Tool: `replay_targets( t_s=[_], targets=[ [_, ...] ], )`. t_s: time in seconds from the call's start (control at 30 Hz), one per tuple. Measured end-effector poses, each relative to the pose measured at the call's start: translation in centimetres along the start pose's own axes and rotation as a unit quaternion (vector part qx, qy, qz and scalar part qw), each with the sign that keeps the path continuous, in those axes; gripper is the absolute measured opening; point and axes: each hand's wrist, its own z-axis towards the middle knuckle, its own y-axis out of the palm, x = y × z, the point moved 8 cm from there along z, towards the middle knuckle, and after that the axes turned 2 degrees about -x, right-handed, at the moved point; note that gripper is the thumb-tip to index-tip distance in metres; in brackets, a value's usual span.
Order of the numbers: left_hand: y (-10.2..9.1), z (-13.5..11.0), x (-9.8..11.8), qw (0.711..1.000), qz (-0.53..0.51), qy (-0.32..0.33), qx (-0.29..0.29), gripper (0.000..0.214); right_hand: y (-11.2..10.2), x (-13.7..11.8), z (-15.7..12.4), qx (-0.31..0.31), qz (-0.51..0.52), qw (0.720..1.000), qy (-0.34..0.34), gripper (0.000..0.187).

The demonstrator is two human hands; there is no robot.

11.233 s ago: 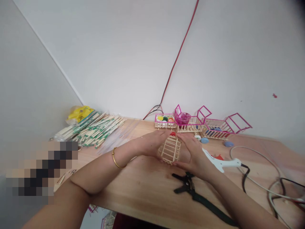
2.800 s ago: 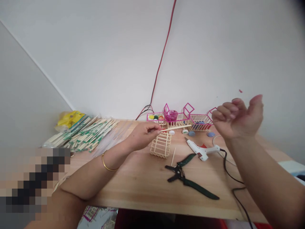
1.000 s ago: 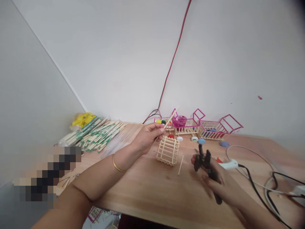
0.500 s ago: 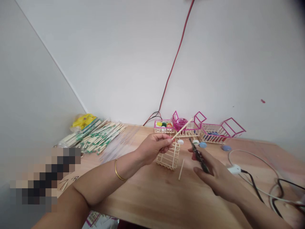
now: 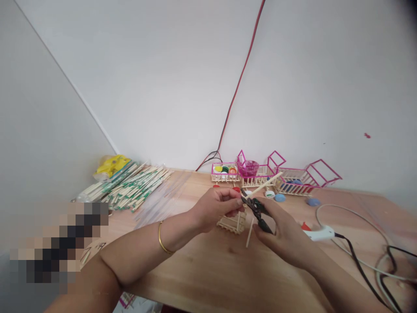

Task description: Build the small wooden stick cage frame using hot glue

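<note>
A thin wooden chopstick slants up to the right, its lower end pinched between the fingertips of my left hand. My right hand grips dark-handled pliers, handles spread apart. Their jaws meet the chopstick right beside my left fingertips; whether they have closed on it I cannot tell. Below the hands a small frame of wooden sticks lies on the table, partly hidden by my left hand. A short cut stick rests just right of it.
Several wrapped chopsticks are heaped at the left beside a yellow bag. Stick baskets with pink rims line the wall, with bottle caps before them. A white glue gun and cables lie on the right.
My right hand has brought the pliers left to the chopstick at my left fingertips. The chopstick has tilted lower toward the right.
</note>
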Motion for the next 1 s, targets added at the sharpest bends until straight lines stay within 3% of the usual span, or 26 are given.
replay_targets(
  t_s=[0.17,0.57,0.67,0.77,0.9,1.0],
  targets=[
    [0.3,-0.1,-0.3,1.0,-0.002,-0.009,-0.003,0.032,0.1,0.0,-0.2,0.004,-0.009,1.0,-0.009,0.055],
    [0.7,-0.4,-0.6,1.0,-0.009,-0.01,-0.007,0.044,0.0,-0.7,-0.4,0.0,-0.026,1.0,-0.013,0.041],
    [1.3,-0.7,0.6,0.996,0.048,0.01,-0.075,0.059,0.0,-1.0,-0.8,-0.013,-0.018,0.999,-0.033,0.044],
    [2.7,-1.6,2.1,0.971,0.106,0.041,-0.21,0.081,0.3,-1.5,-1.3,-0.038,-0.003,0.997,-0.061,0.048],
    [4.2,-3.2,2.9,0.928,0.124,0.022,-0.352,0.064,0.8,-2.6,-1.8,-0.059,-0.004,0.992,-0.112,0.049],
    [4.5,-3.7,2.8,0.92,0.126,-0.025,-0.37,0.053,1.1,-2.9,-2.0,-0.072,-0.006,0.991,-0.112,0.05]
  ],
)
